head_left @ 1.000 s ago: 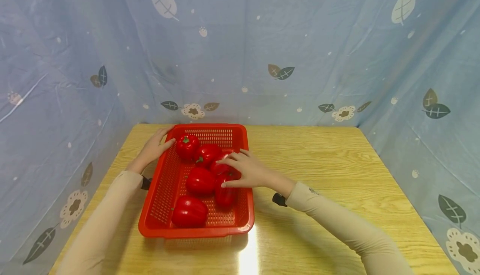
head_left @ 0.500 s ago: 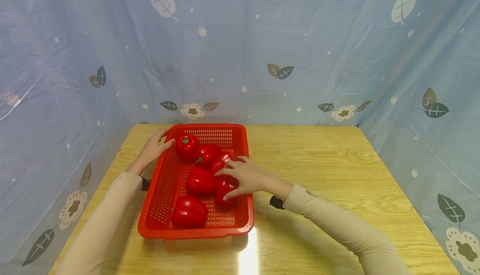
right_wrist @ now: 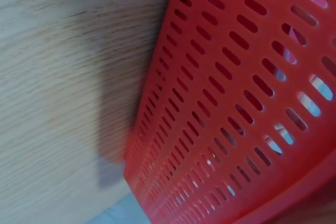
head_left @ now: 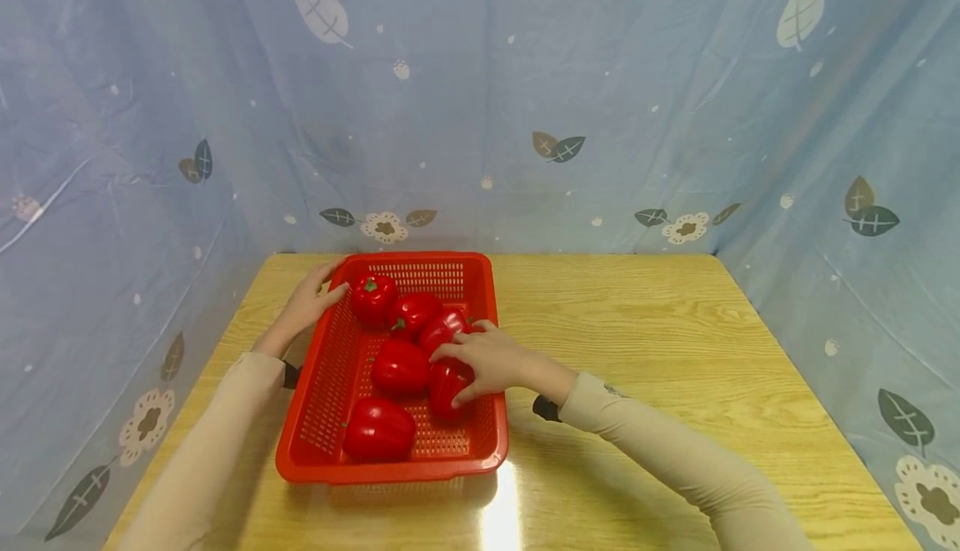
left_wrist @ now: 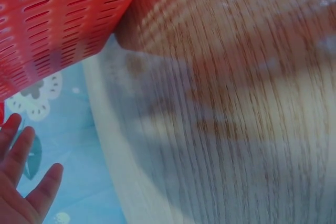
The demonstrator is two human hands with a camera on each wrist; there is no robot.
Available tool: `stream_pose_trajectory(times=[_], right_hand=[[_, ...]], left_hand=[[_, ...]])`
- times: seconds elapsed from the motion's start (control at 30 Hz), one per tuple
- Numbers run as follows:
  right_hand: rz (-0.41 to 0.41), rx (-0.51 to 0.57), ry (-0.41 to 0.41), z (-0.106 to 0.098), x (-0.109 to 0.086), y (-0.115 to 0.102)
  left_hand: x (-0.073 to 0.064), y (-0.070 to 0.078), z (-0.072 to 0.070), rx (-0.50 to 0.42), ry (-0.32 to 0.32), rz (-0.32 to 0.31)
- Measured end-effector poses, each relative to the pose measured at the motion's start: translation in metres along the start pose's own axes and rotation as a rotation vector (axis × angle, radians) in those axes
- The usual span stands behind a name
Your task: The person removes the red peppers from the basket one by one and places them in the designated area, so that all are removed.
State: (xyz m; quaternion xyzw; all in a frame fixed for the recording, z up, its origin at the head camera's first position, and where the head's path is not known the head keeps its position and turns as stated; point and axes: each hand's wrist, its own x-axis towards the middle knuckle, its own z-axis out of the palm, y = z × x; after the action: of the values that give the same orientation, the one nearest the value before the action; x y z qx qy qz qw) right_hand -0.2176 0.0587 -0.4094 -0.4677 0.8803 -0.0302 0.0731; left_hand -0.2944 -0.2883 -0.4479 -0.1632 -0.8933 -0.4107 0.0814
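Several red bell peppers, one of them the pepper (head_left: 380, 429) lying nearest me, are inside a red perforated plastic basket (head_left: 392, 472). My right hand (head_left: 491, 361) reaches over the basket's right rim and grips a red bell pepper (head_left: 447, 386), thumb on the near side and fingers across its far side. That pepper still sits among the others. At the basket's upper left rim rests my left hand (head_left: 303, 305), its thumb lying over the edge. In the left wrist view the left hand's fingers (left_wrist: 20, 153) look straight and spread. The basket's side wall (right_wrist: 210, 93) hides the right hand in the right wrist view.
The basket stands on the left half of a wood-grain table (head_left: 615, 326). A blue curtain (head_left: 480, 101) with leaf and flower prints hangs behind the table and along both sides. Dark straps (head_left: 546, 408) circle the wrists.
My right hand has shifted slightly nearer to me and lowered, its fingers and thumb closing round the right-hand pepper. The left hand stays on the rim.
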Motion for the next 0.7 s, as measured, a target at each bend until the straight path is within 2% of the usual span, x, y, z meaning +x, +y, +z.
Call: stream_pose_trajectory(times=[0.2,0.47,0.6,0.7], right_hand=[[0.014,0.011,0.006,0.001,0.001,0.0],[-0.005,0.061,0.063,0.003,0.001,0.0],[-0.016,0.079,0.088,0.002,-0.001,0.0],[-0.015,0.102,0.108,0.001,-0.002,-0.001]], left_hand=[[-0.002,0.005,-0.001,-0.02,-0.019,-0.017],[-0.01,0.042,-0.008,-0.06,-0.047,-0.024],[-0.01,0.043,-0.009,-0.074,-0.055,-0.027],[-0.008,0.032,-0.007,-0.102,-0.057,-0.033]])
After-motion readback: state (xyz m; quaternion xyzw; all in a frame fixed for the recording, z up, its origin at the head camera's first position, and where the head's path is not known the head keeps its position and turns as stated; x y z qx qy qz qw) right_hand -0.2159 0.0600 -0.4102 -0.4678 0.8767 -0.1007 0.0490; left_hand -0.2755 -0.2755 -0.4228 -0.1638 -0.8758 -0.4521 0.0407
